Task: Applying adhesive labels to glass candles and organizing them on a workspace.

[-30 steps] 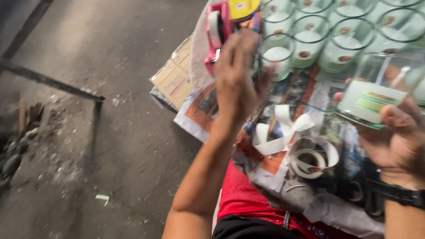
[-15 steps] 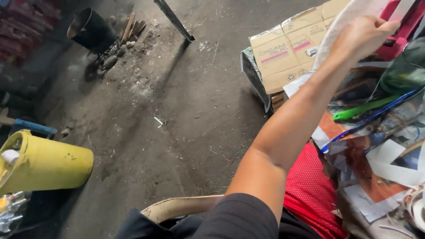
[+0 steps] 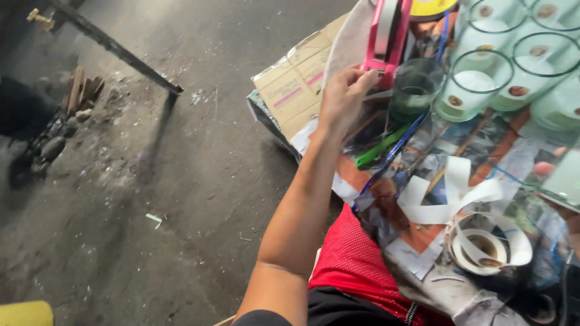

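My left hand point(image 3: 343, 102), fingers loosely curled, touches the pink tape dispenser point(image 3: 386, 42) at upper centre, my right hand point(image 3: 565, 205) pinches a labelled glass point(image 3: 565, 178) at right edge; many labelled glasses point(image 3: 513, 72) already stand upper right.

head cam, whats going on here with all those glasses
A person sits at a cluttered work surface. Their left hand reaches toward a pink tape dispenser, beside rows of clear glasses. Their right hand, at the frame's edge, holds another glass. A roll of white label strip lies uncoiled nearby.
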